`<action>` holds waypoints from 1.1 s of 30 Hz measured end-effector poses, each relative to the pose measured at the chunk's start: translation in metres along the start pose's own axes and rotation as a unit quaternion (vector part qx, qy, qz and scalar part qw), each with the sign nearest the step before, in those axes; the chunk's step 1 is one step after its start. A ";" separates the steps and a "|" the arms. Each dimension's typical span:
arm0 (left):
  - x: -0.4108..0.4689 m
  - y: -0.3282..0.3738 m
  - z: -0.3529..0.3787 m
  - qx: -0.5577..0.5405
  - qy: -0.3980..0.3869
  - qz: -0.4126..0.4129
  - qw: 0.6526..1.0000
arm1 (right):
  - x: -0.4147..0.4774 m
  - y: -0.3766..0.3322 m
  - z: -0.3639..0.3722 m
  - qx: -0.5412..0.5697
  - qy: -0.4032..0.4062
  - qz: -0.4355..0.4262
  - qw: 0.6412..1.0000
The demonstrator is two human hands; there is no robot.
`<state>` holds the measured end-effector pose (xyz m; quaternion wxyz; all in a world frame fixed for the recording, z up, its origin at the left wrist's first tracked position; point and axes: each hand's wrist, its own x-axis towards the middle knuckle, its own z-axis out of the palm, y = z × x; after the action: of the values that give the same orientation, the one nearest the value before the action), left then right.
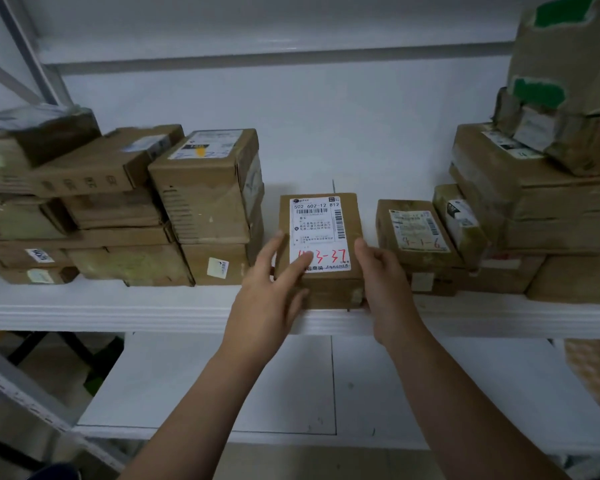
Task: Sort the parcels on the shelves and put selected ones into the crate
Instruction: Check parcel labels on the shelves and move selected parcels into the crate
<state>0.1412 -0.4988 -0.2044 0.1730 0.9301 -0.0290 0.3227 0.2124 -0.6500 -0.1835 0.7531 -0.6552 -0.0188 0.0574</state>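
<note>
A small brown parcel [326, 220] with a white label and red handwriting stands at the front of the white shelf [118, 315], in the gap between two stacks. My left hand [271, 289] touches its left side, with straight fingers lying across the label. My right hand [381, 275] grips its right edge, thumb on top. No crate is in view.
A stack of cardboard parcels [118, 202] fills the shelf's left side. Another small labelled parcel [416, 233] and a tall stack [541, 202] stand on the right. A lower white shelf [222, 393] lies below, and a metal upright [32, 57] rises at the upper left.
</note>
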 end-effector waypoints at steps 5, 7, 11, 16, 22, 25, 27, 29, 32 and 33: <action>0.014 -0.009 0.006 0.122 0.065 0.028 0.990 | -0.002 0.015 0.010 -0.041 -0.037 -0.052 0.997; 0.016 -0.012 0.010 0.204 0.077 0.026 0.976 | 0.000 0.026 0.013 -0.053 -0.018 -0.082 0.995; 0.023 -0.010 0.015 0.227 0.080 0.026 0.970 | 0.008 0.035 0.017 -0.116 0.000 -0.148 0.982; 0.025 -0.010 0.009 0.208 0.025 0.083 0.974 | 0.020 0.032 0.025 -0.177 0.019 -0.196 0.964; 0.034 -0.018 0.010 0.240 -0.048 0.047 0.968 | 0.031 0.026 0.034 -0.229 -0.007 -0.186 0.955; 0.034 -0.017 0.009 0.240 -0.063 0.040 0.968 | 0.028 0.024 0.028 -0.234 -0.048 -0.170 0.956; 0.033 -0.012 0.008 0.219 -0.062 0.037 0.973 | 0.020 0.022 0.017 -0.241 -0.050 -0.169 0.954; 0.031 -0.002 0.010 0.184 -0.057 0.049 0.980 | 0.011 0.021 0.003 -0.239 -0.031 -0.183 0.953; 0.030 0.022 0.020 0.119 -0.056 0.091 0.987 | -0.003 0.016 -0.025 -0.247 0.000 -0.205 0.947; 0.029 0.030 0.026 0.100 -0.060 0.100 0.988 | -0.007 0.015 -0.037 -0.248 0.011 -0.209 0.946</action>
<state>0.1744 -0.5338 -0.1967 0.0439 0.9528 -0.0999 0.2834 0.2086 -0.6855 -0.2031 0.5624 -0.8030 -0.1603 -0.1151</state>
